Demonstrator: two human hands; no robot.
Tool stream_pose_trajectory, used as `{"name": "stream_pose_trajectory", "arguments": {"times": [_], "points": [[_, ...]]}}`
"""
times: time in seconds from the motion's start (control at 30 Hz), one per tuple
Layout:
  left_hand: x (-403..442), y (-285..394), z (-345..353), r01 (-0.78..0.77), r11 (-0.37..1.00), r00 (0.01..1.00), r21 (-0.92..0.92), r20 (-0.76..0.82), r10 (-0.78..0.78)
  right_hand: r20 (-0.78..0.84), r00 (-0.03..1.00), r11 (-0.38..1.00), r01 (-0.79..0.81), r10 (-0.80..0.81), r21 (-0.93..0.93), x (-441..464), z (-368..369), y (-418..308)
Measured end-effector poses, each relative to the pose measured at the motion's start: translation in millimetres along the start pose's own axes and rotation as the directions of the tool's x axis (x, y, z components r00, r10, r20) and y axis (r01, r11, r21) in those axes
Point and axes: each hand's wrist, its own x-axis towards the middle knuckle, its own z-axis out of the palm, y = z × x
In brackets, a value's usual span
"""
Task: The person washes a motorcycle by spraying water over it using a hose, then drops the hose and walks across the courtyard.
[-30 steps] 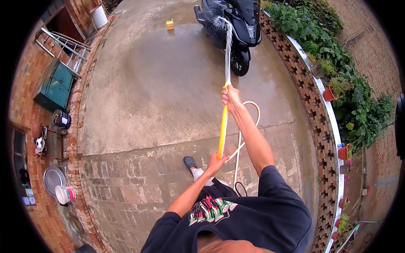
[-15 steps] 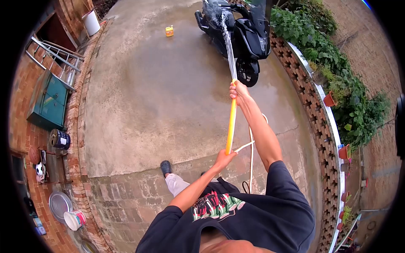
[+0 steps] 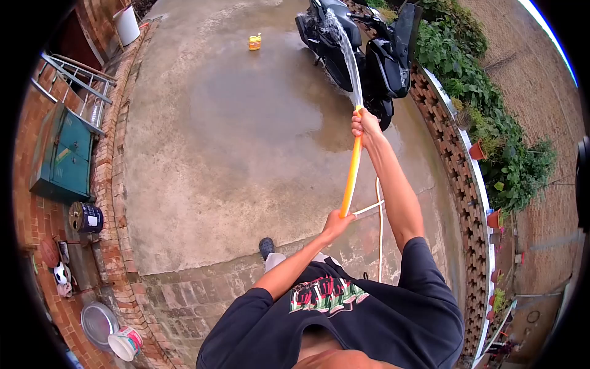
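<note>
A yellow hose [image 3: 352,174] runs between my two hands. My right hand [image 3: 367,125] is closed around its front end, near the mouth. Further back, my left hand [image 3: 337,224] grips the same hose in front of my shirt. Water [image 3: 349,58] streams from the mouth and splashes on the seat area of a black scooter [image 3: 384,64] at the top of the view. A pale length of hose [image 3: 380,234] trails behind my left hand toward the ground beside me.
A yellow jug [image 3: 254,42] stands on the wet concrete [image 3: 203,184]. Along the right runs a low openwork brick wall [image 3: 452,144] with plants [image 3: 485,117] and flowerpots. At left are a ladder [image 3: 77,83], a green cabinet [image 3: 67,154], a dark bucket [image 3: 86,217] and a white bucket [image 3: 125,343].
The view has shifted, and the hose with both hands now appears further right. The water stream leans more to the left and lands on the scooter's seat area. Both hands keep their hold.
</note>
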Motion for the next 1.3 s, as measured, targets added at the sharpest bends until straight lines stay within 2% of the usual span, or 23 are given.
{"name": "stream_pose_trajectory", "arguments": {"times": [0.07,0.13,0.17,0.3,0.37,0.57,0.63,0.7,0.8,0.87,0.97,1.1,1.17,1.3], "points": [[6.0,6.1,-23.9,0.001,1.000,1.000,-0.005,0.023,-0.001,-0.002,1.000,1.000,-0.010,0.010,0.018,2.6,22.3,-1.0],[8.8,15.8,-43.9,-0.011,1.000,1.000,0.006,0.022,0.011,0.011,0.997,0.993,0.077,-0.077,-0.087,-23.3,56.4,-12.6],[8.0,18.2,-50.8,-0.015,1.000,1.000,0.018,0.023,0.014,0.006,0.997,0.994,0.078,-0.078,-0.082,-17.7,61.6,-11.2],[13.6,18.5,-54.5,-0.025,1.000,0.999,0.003,0.043,0.025,-0.057,0.998,1.000,0.008,-0.010,-0.028,15.6,64.2,-1.0],[14.9,19.6,-56.6,-0.052,0.999,0.998,-0.017,0.047,0.052,-0.065,0.997,0.991,0.021,-0.030,-0.130,12.2,69.0,-3.3],[15.0,27.3,-54.1,-0.038,0.999,0.997,-0.009,0.063,0.039,-0.044,0.999,0.997,0.020,-0.024,-0.077,17.2,61.3,0.2],[17.8,17.0,-49.6,-0.014,1.000,0.996,0.006,0.083,0.013,-0.069,0.997,0.993,-0.046,0.039,-0.110,29.7,51.2,5.8],[20.1,12.4,-45.5,0.011,1.000,0.995,0.017,0.100,-0.012,-0.082,0.996,0.989,-0.039,0.027,-0.146,20.8,59.5,1.9],[27.1,24.0,-44.7,0.027,1.000,0.997,0.006,0.070,-0.027,-0.034,0.998,0.984,0.044,-0.051,-0.173,0.8,74.1,-16.0],[26.7,32.7,-44.8,-0.040,0.999,0.996,-0.012,0.078,0.041,-0.019,0.996,0.982,0.081,-0.086,-0.171,-14.2,82.5,-25.6],[28.5,39.0,-43.7,-0.041,0.999,0.996,-0.012,0.077,0.042,0.005,0.992,0.980,0.128,-0.129,-0.152,-15.1,82.1,-26.2],[31.5,24.8,-37.2,-0.040,0.998,0.995,0.046,0.097,0.035,-0.032,0.999,0.990,0.010,-0.014,-0.138,28.2,48.9,-5.0],[32.6,15.9,-33.7,-0.019,0.999,0.997,0.045,0.077,0.015,-0.111,0.992,0.991,-0.077,0.065,-0.112,40.4,38.4,2.2],[34.8,11.1,-31.2,-0.014,1.000,0.999,0.022,0.050,0.013,-0.088,0.996,0.990,-0.033,0.021,-0.134,36.9,35.5,-1.7]]}}
